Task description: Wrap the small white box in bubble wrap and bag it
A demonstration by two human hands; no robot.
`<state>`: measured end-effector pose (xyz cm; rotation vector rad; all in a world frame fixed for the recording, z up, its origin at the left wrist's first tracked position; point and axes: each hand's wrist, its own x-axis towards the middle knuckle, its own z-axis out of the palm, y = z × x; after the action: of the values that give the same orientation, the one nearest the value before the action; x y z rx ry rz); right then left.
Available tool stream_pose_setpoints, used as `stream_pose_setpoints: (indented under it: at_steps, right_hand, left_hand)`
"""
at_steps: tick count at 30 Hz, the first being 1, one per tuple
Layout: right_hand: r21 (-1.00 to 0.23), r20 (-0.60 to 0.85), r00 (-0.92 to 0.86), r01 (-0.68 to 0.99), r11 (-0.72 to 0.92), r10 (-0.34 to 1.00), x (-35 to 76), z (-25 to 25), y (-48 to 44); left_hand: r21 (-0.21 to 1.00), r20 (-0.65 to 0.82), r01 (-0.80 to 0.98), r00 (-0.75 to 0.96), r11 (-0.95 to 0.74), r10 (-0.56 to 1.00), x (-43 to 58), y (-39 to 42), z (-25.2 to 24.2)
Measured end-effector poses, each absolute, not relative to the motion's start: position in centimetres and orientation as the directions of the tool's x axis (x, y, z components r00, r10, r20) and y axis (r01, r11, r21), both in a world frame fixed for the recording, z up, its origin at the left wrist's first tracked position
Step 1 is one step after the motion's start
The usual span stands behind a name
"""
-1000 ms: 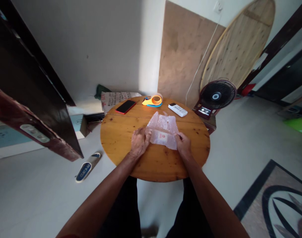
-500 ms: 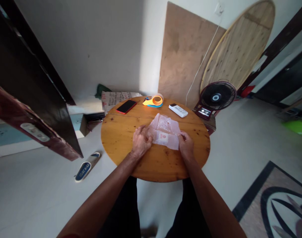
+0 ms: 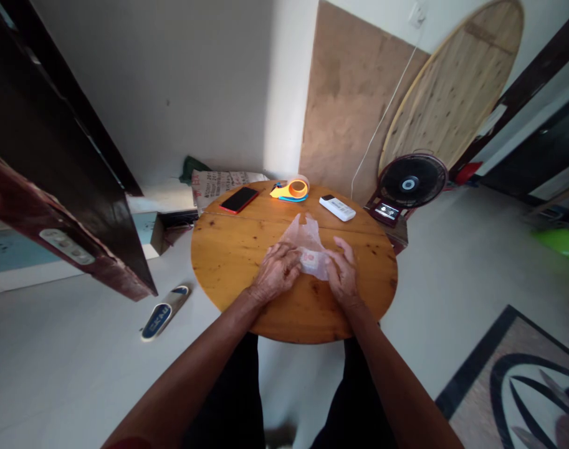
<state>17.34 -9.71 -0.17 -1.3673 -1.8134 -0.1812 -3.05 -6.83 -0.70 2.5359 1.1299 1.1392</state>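
A sheet of pinkish, see-through bubble wrap (image 3: 303, 233) lies on the round wooden table (image 3: 232, 274), its right side folded inward. Within its near part shows a small white packet (image 3: 308, 257) with a red mark. My left hand (image 3: 278, 269) is closed on the wrap's left side, its curled fingers beside the packet. From the other side, my right hand (image 3: 343, 274) presses the folded right edge with thumb and fingertips, one finger raised off it. Some fingertips of both hands are hidden.
Along the table's far side lie a red-edged phone (image 3: 239, 199), an orange and blue tape dispenser (image 3: 290, 190) and a white remote control (image 3: 337, 207). A dark fan (image 3: 409, 184) stands behind the table at right. A slipper (image 3: 165, 313) is on the floor at left.
My right hand has moved left, folding the wrap's right side in over the packet. My left hand has shifted slightly right and closer to the packet. The wrap is now narrower.
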Motion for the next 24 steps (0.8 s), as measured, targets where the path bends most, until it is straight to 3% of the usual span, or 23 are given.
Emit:
stream_pose_setpoints:
  at_steps: [4,9,15,19,21,24]
  right_hand:
    - [-0.212,0.575,-0.198,0.901,0.378,0.794,16.4,0.3,-10.0]
    - [-0.279,0.530,-0.037,0.936,0.216,0.847,16.5,-0.2,-9.2]
    - [-0.433,0.560,0.013,0.857,0.280,0.828,17.5,-0.7,-9.0]
    - [-0.529,0.599,0.065,0.780,0.334,0.798,17.9,-0.8,-8.9]
    - [-0.517,0.617,0.036,0.772,0.370,0.786,18.0,-0.4,-9.2]
    - [-0.392,0.636,-0.070,0.829,0.400,0.769,17.5,0.5,-10.8]
  left_hand:
    - [0.425,0.562,0.604,0.408,-0.674,0.720,-3.0,-6.9,-0.8]
    - [0.500,0.596,0.566,0.323,-0.655,0.735,-3.0,-6.4,-1.3]
    - [0.552,0.609,0.587,0.201,-0.592,0.767,-3.1,-6.4,-1.0]
    - [0.521,0.623,0.642,0.166,-0.563,0.765,-3.2,-6.6,-1.0]
    - [0.497,0.634,0.652,0.178,-0.573,0.753,-3.2,-6.6,-0.9]
    - [0.530,0.644,0.605,0.168,-0.594,0.746,-3.4,-6.9,-0.3]
